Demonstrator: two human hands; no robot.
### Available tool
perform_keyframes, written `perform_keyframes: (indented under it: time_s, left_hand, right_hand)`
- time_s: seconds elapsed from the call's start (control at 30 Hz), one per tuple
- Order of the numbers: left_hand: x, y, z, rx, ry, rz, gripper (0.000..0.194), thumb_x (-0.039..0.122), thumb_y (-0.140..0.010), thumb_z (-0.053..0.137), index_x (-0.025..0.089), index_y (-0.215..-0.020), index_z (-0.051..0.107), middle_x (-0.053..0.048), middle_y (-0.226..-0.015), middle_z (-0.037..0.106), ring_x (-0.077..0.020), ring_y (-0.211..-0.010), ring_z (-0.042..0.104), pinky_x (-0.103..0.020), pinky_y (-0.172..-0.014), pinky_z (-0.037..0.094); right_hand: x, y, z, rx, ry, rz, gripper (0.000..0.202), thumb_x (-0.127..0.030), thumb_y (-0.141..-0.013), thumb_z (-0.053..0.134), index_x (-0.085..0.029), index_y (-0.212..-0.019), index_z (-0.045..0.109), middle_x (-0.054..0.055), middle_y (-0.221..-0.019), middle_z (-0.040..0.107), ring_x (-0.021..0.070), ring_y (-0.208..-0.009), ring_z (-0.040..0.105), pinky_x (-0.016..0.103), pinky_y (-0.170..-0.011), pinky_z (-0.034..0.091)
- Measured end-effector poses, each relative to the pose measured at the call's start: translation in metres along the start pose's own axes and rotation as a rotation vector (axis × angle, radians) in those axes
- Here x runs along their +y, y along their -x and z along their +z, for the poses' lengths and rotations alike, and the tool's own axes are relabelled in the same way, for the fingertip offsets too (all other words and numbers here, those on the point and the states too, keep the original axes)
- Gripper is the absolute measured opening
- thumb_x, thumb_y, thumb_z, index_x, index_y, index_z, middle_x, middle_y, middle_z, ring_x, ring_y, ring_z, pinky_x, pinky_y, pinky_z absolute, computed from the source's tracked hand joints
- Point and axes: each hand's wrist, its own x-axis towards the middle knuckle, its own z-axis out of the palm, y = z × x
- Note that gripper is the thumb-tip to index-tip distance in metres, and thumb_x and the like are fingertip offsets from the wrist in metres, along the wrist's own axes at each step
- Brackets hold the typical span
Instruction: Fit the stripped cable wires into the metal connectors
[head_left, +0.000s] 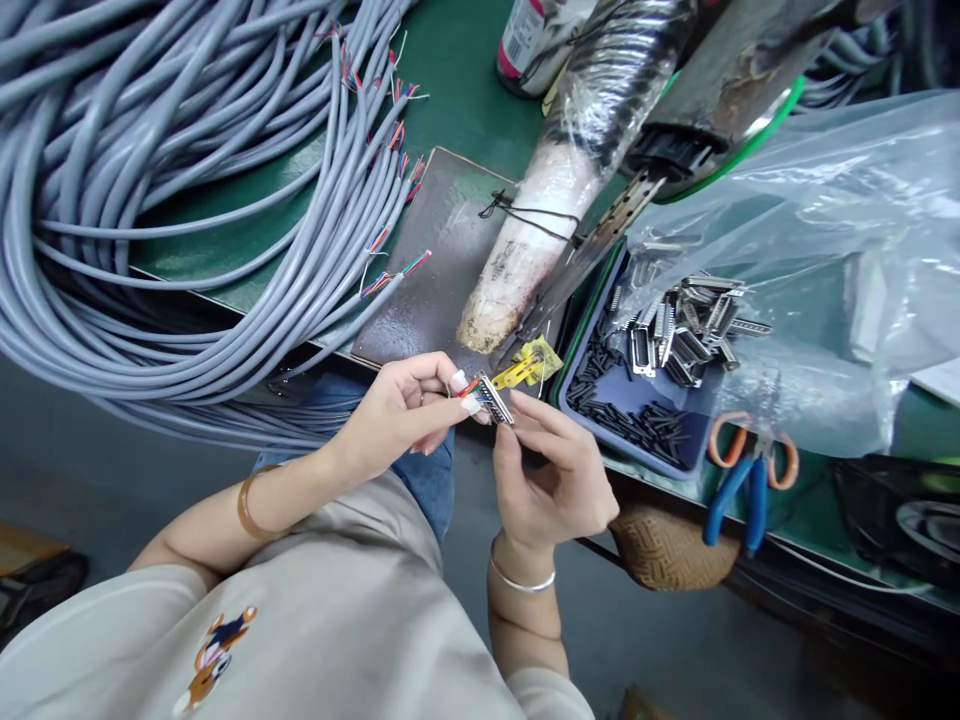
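Note:
A metal multi-pin D-sub connector (495,400) is held between my hands, with thin coloured wires (470,387) at its left side. My left hand (412,410) is closed, thumb and fingertips pinching those wires close beside the connector. Thumb and forefinger of my right hand (553,468) grip the connector's near end. Most of the wires are hidden behind my left fingers. Just beyond the connector is a yellow clip-like holder (525,367) with its tip close to it. Whether they touch, I cannot tell.
Grey cables (300,290) with stripped coloured ends cover the left side. A fume hose (525,225) slants down ahead of me. To the right, a blue bin (645,455) holds black sleeves and metal connectors (686,330), beside plastic film (832,260). Blue-handled pliers (739,495) and orange-handled scissors (727,440) lie at the table edge.

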Motion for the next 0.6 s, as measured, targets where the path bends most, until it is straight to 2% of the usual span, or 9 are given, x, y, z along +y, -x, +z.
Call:
perform_keyframes:
  time_s: [0.1,0.2,0.33,0.5,0.6]
  left_hand:
    - [0.0004,0.0015,-0.0016,-0.008,-0.004,0.006,0.037,0.035,-0.075,0.088,0.017,-0.079,0.056,0.004,-0.062,0.067,-0.0016,-0.036,0.043,-0.015,-0.035,0.03]
    - [0.0005,0.0027,-0.003,-0.011,-0.014,-0.002,0.037,0.032,-0.074,0.089,0.017,-0.079,0.055,0.004,-0.064,0.068,-0.0017,-0.037,0.044,-0.014,-0.036,0.032]
    - [-0.0014,0.005,-0.0022,-0.016,-0.039,0.008,0.034,0.031,-0.077,0.086,0.017,-0.081,0.055,0.003,-0.065,0.068,-0.0019,-0.038,0.046,-0.014,-0.037,0.034]
    - [-0.0037,0.0076,-0.0021,0.053,-0.037,0.079,0.034,0.025,-0.075,0.087,0.016,-0.095,0.062,0.008,-0.064,0.061,-0.0017,-0.04,0.045,-0.013,-0.039,0.037]
    - [-0.0057,0.0071,-0.006,0.079,-0.025,0.098,0.03,0.03,-0.077,0.086,0.015,-0.089,0.064,0.007,-0.061,0.059,-0.0017,-0.039,0.044,-0.014,-0.038,0.035]
  right_hand:
    - [-0.0021,0.0014,0.0013,-0.018,-0.061,0.074,0.024,-0.005,-0.084,0.078,-0.021,-0.098,0.067,0.003,-0.101,0.083,0.0174,-0.087,0.081,0.026,-0.071,0.067]
    - [-0.0041,0.0046,0.0019,-0.046,-0.14,0.17,0.021,-0.007,-0.087,0.076,-0.021,-0.098,0.066,0.004,-0.105,0.082,0.018,-0.085,0.081,0.028,-0.067,0.067]
    - [-0.0061,0.0085,0.0037,-0.055,-0.166,0.265,0.017,-0.009,-0.087,0.076,-0.021,-0.092,0.065,0.005,-0.111,0.082,0.0188,-0.088,0.082,0.031,-0.075,0.069]
    - [-0.0059,0.0093,0.006,-0.055,-0.101,0.263,0.014,-0.012,-0.088,0.076,-0.021,-0.089,0.066,0.004,-0.104,0.082,0.0191,-0.09,0.081,0.034,-0.079,0.068]
    - [-0.0068,0.01,0.0067,-0.092,-0.111,0.26,0.015,-0.011,-0.088,0.075,-0.022,-0.089,0.065,0.003,-0.102,0.081,0.0179,-0.089,0.08,0.032,-0.079,0.067]
